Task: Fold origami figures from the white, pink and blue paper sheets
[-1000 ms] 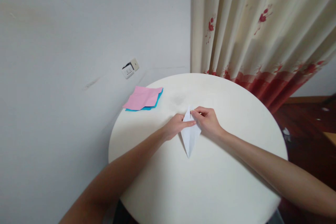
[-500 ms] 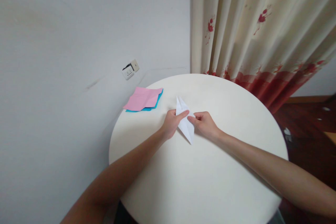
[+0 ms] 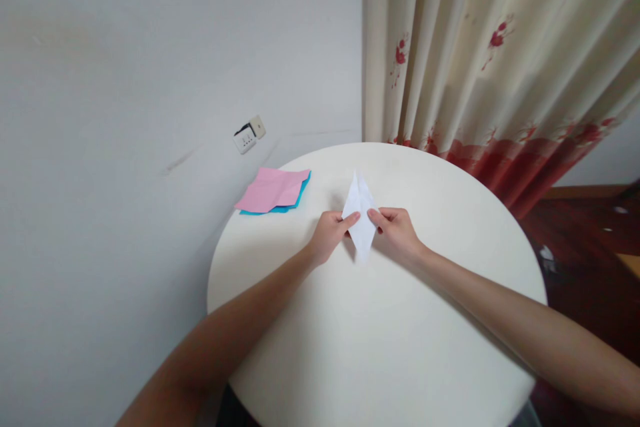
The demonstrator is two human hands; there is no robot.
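The folded white paper [image 3: 363, 230] was held over the round table [image 3: 425, 340] between the left hand [image 3: 327, 235] and the right hand [image 3: 399, 230], each pinching one side edge (neither clearly nearer), its long axis pointing away from the person, the split tip farthest.

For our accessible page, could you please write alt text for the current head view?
A person's left hand and right hand hold a folded, diamond-shaped white paper by its sides above a round white table. A pink sheet lies over blue paper at the table's far left; a patterned curtain hangs behind.
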